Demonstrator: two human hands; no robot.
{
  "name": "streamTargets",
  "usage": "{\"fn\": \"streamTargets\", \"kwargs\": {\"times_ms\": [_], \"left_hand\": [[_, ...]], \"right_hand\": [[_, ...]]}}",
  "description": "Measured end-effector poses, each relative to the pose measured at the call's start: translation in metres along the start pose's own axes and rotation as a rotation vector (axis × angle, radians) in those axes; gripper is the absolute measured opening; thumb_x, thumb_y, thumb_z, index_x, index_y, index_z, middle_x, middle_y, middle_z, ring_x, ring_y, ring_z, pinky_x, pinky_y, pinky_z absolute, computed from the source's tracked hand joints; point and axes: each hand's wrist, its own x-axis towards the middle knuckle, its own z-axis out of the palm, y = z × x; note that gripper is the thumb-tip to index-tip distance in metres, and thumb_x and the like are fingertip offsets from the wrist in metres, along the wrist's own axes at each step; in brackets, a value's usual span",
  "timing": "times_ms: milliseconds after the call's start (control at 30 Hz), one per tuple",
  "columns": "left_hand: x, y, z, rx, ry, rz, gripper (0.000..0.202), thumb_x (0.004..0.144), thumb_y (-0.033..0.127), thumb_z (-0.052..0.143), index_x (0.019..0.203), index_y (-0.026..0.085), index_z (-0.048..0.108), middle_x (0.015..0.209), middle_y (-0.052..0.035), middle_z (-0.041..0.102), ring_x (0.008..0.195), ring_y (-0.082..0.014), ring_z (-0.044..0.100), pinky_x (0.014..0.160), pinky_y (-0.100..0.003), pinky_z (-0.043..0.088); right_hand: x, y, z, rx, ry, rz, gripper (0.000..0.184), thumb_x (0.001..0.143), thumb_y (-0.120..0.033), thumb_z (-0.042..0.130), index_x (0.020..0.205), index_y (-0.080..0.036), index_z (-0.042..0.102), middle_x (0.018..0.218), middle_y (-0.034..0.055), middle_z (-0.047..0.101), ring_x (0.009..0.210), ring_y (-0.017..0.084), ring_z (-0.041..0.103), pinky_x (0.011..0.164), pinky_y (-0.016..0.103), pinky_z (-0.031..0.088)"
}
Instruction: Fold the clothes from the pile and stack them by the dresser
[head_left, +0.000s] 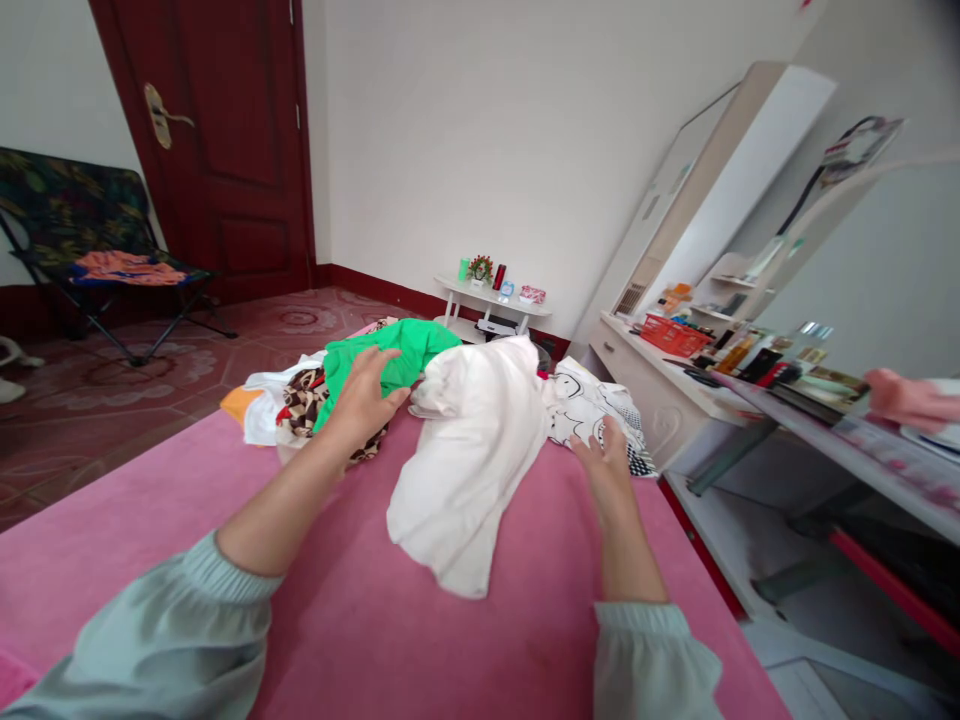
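A white garment [476, 450] lies loosely spread in the middle of the pink bed cover [337, 620]. To its left, my left hand [366, 392] is held with fingers apart, in front of a bright green cloth [420, 342]. My right hand [604, 450] is on the other side, fingers spread, near a white garment with black line drawings [589, 400]. Neither hand appears to hold anything; whether the fingertips touch the cloth I cannot tell. A brown patterned cloth [304, 398] is partly hidden behind my left arm.
A dressing table [675, 395] with a red basket [673, 335] and bottles stands along the right side. A small white table [491, 295] is by the far wall. At left, a folding chair [67, 200] holds an orange cloth [127, 268] near the red door [240, 150].
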Motion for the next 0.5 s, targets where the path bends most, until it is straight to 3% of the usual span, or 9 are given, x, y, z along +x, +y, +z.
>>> {"fn": "streamTargets", "kwargs": {"times_ms": [133,267,333,400,500], "left_hand": [[-0.009,-0.007,0.011,-0.031,-0.301,-0.047,0.031,0.078,0.03,0.052,0.101,0.018,0.068,0.102,-0.0073,0.069,0.097,-0.0237,0.062,0.086,-0.032,0.047],[-0.019,-0.01,0.021,-0.02,-0.657,-0.062,0.027,0.072,0.02,0.052,0.09,0.018,0.072,0.087,-0.0043,0.073,0.083,-0.0209,0.065,0.072,-0.026,0.047],[-0.023,-0.012,0.025,-0.018,-0.772,-0.032,0.029,0.068,0.014,0.051,0.085,0.019,0.073,0.084,-0.0025,0.073,0.083,-0.0197,0.065,0.072,-0.023,0.046],[-0.026,-0.012,0.028,-0.025,-0.811,-0.01,0.032,0.065,0.01,0.05,0.086,0.02,0.073,0.082,-0.0009,0.073,0.083,-0.019,0.065,0.073,-0.022,0.045],[-0.029,-0.009,0.031,-0.051,-0.828,0.051,0.041,0.062,0.006,0.049,0.093,0.021,0.072,0.087,0.0005,0.073,0.087,-0.0194,0.064,0.076,-0.023,0.045]], "right_hand": [[-0.008,0.012,0.008,-0.217,-0.269,-0.042,0.044,0.065,-0.036,0.067,0.105,-0.017,0.064,0.114,0.0121,0.064,0.101,0.027,0.061,0.085,0.041,0.048],[-0.021,0.017,0.016,-0.561,-0.635,-0.056,0.028,0.066,-0.037,0.067,0.084,-0.016,0.067,0.086,0.0059,0.069,0.078,0.02,0.062,0.073,0.033,0.047],[-0.033,0.016,0.021,-0.724,-0.833,-0.035,0.034,0.06,-0.039,0.074,0.085,-0.018,0.065,0.086,0.0034,0.067,0.077,0.019,0.061,0.069,0.029,0.045],[-0.048,0.011,0.028,-0.875,-0.959,-0.089,0.053,0.049,-0.042,0.081,0.095,-0.021,0.064,0.095,0.0027,0.065,0.083,0.02,0.059,0.07,0.029,0.043],[-0.072,0.001,0.044,-1.128,-0.988,-0.264,0.076,0.04,-0.045,0.084,0.108,-0.022,0.059,0.111,0.0065,0.058,0.096,0.026,0.056,0.072,0.031,0.041]]}}
